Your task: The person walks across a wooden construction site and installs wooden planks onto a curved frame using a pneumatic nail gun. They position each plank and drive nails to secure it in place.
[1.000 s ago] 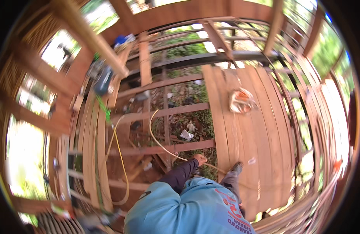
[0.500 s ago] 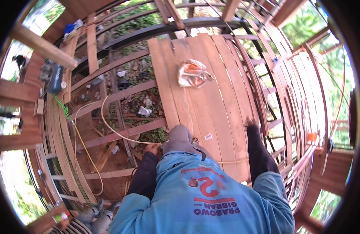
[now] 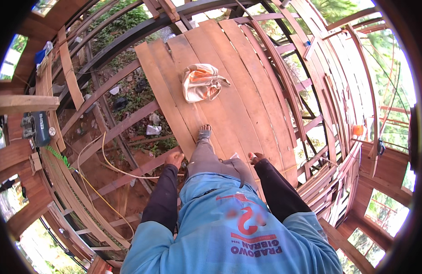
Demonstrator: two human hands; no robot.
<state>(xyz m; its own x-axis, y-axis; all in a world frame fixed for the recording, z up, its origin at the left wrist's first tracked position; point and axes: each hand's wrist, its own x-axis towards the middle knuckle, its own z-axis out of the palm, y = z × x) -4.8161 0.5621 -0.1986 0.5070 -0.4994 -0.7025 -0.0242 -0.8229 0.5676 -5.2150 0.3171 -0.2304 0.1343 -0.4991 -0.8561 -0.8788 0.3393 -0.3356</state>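
Observation:
My left hand (image 3: 175,159) hangs curled beside my left thigh, above the dark joists and near a pale hose (image 3: 129,174). No object shows in it. On the other side, my right hand (image 3: 255,158) is held in front of my right hip, its fingers bent in, with nothing visible in them. Below both hands lies a platform of wooden planks (image 3: 238,109). My bare left foot (image 3: 204,131) is forward on it. Ahead of the foot rests a crumpled cream and orange bag (image 3: 202,83). A small white label (image 3: 234,156) shows beside my right thigh.
Left of the planks, open gaps between joists (image 3: 124,125) reveal littered ground below. A blue tank (image 3: 41,128) with a green coiled hose (image 3: 58,155) stands far left. Stacked boards (image 3: 336,178) line the right, near an orange container (image 3: 358,130).
The bag sits closer and more to the left in view. My left foot has come forward. My right hand has swung inward from far out, its fingers now bent; my left hand has risen slightly.

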